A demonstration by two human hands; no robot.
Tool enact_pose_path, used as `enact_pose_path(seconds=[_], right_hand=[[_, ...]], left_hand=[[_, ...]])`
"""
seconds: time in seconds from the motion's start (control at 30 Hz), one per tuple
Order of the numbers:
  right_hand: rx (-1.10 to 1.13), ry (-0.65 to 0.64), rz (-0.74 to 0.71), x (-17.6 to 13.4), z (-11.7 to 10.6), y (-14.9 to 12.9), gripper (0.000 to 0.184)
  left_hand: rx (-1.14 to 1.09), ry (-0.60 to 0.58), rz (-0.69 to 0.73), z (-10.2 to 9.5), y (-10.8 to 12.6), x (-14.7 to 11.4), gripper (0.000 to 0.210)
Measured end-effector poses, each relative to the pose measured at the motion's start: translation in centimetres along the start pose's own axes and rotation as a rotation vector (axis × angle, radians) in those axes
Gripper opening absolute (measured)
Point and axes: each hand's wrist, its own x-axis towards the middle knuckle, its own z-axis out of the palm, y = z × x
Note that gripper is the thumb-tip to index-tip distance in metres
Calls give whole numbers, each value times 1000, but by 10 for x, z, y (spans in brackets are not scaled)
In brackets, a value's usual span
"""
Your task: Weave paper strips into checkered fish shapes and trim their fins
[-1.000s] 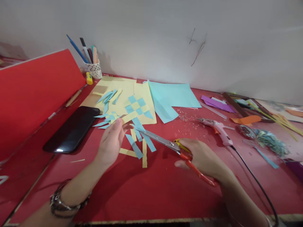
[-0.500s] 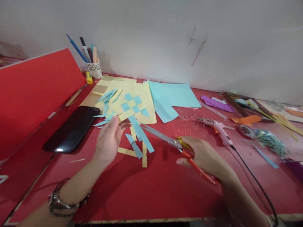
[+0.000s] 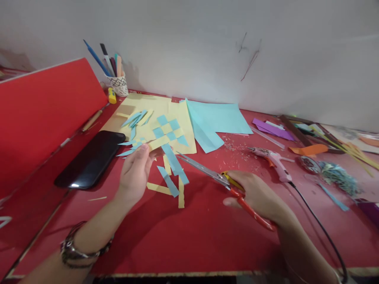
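My left hand (image 3: pixel 137 169) pinches the edge of a woven piece of pale yellow and light blue paper strips (image 3: pixel 166 128), thumb on top. A blue strip (image 3: pixel 171 156) sticks out from it toward me. My right hand (image 3: pixel 257 193) holds scissors (image 3: pixel 217 175) with a red and a yellow handle. Their metal blades point left, with the tips just right of that blue strip. On the red table below lie loose strips, among them a blue one (image 3: pixel 168 182) and a yellow one (image 3: pixel 160 188). The fingers behind the woven piece are partly hidden.
Yellow sheets (image 3: pixel 186 118) and blue paper (image 3: pixel 225 116) lie behind my hands. A black phone (image 3: pixel 91 159) is at left, near a cup of pens (image 3: pixel 118 85). To the right sits a pink glue gun (image 3: pixel 274 159) with a black cord, among paper scraps.
The blue strip sticking out of the woven piece now looks shorter at its near end. The scissors have shifted slightly right. My left hand has hardly moved.
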Motion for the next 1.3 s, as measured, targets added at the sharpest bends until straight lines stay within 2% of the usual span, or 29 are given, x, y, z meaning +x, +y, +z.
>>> enact_pose_path(seconds=[0.33, 0.57, 0.73, 0.93, 1.3], right_hand=[[3, -57, 10, 1, -2, -7, 32], [-3, -71, 22, 1, 0, -7, 32], [17, -55, -17, 1, -1, -4, 35], [-24, -26, 15, 0, -2, -5, 36], [7, -61, -8, 1, -1, -7, 33]], left_hand=[[0, -131, -1, 5, 2, -4, 24], [-75, -153, -64, 10, 4, -8, 28], [-51, -176, -57, 7, 3, -7, 30], [-61, -138, -17, 6, 4, -5, 26], [-72, -241, -44, 7, 2, -7, 26]])
